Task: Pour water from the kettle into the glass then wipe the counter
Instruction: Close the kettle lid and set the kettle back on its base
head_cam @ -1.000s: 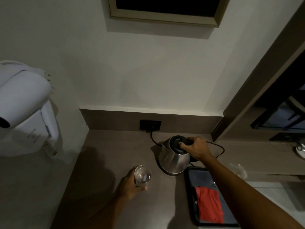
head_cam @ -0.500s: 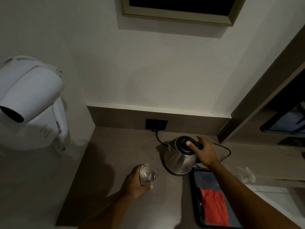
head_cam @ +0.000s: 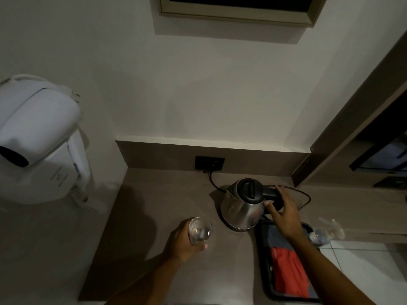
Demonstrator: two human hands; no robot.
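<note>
A steel kettle (head_cam: pixel 241 208) with a black lid stands on its base on the grey-brown counter (head_cam: pixel 158 199). My right hand (head_cam: pixel 284 210) is at its black handle, fingers curled loosely around it. My left hand (head_cam: pixel 182 243) holds a clear glass (head_cam: pixel 200 231) upright on the counter, left of the kettle. The glass seems to hold some water. A red cloth (head_cam: pixel 290 274) lies in a black tray (head_cam: pixel 262 243) under my right forearm.
The kettle's cord runs to a black wall socket (head_cam: pixel 209 163). A white wall-mounted hair dryer (head_cam: pixel 37 139) hangs at the left. A plastic bottle (head_cam: pixel 326 232) lies right of the tray. A dark cabinet edge (head_cam: pixel 343 119) borders the counter on the right.
My right hand has slid from the kettle's lid back to its handle. The left hand stays on the glass. The view has shifted slightly.
</note>
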